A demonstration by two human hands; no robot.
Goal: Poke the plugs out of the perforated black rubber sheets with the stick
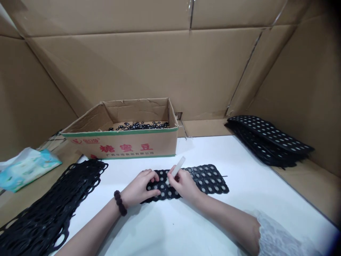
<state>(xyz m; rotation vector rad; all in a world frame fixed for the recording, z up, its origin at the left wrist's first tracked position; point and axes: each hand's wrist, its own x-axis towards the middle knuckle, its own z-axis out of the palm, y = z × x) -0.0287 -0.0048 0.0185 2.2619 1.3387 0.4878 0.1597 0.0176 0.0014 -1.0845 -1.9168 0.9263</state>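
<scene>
A black rubber sheet with rows of pale round spots lies flat on the white table, in front of me. My left hand rests on its left end, thumb and fingers apart, pressing on the sheet. Pinched in my right hand is a whitish translucent stick, tilted up to the right, its lower end close to the sheet's surface. My right fingers hide part of the sheet's middle.
Behind stands an open cardboard box with small black rings. Perforated black sheets lie at left, near a tissue pack. Dotted black sheets are stacked at the right. Cardboard walls surround the white table.
</scene>
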